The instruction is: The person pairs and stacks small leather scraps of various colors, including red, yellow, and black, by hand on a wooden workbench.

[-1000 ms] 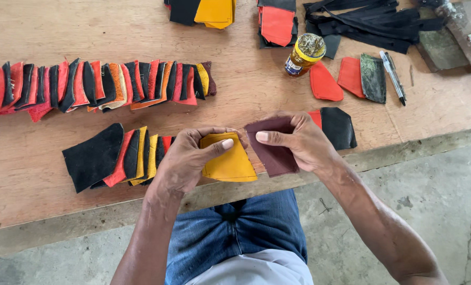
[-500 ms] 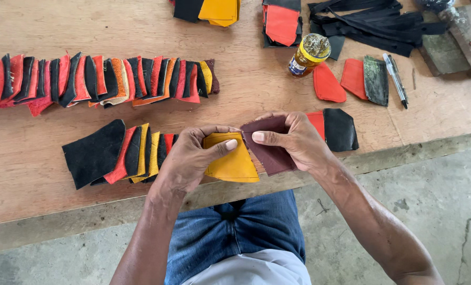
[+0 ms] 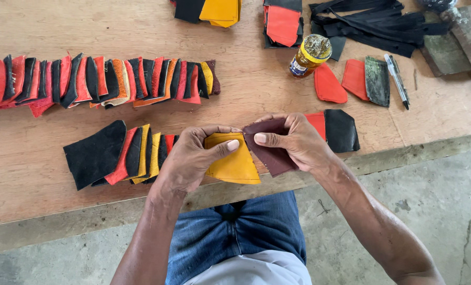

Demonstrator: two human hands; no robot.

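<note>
At the far left of the wooden workbench (image 3: 45, 174), a long row of overlapped leather pieces (image 3: 95, 82) in red, black and orange runs along the upper area. Below it, nearer the front edge, a shorter fanned row (image 3: 116, 153) begins with a large black piece and continues in red, yellow and black. The left hand (image 3: 190, 158) is positioned just right of this short row; its thumb and fingers are closed on a yellow leather piece (image 3: 235, 166), with the thumb pressed on the upper right corner of the piece. The yellow piece overhangs the front edge of the bench. Directly beside it, the right hand (image 3: 293, 140) pinches a maroon leather piece (image 3: 269, 153), thumb on top, fingers behind. The two pieces meet edge to edge between the thumbs. Behind the right hand lie a red piece and a black piece (image 3: 341, 129). Farther right and higher: a small jar with a yellow label (image 3: 309, 55), two red pieces (image 3: 341, 82), a dark mottled piece (image 3: 378, 79) and a pen (image 3: 396, 79).
</note>
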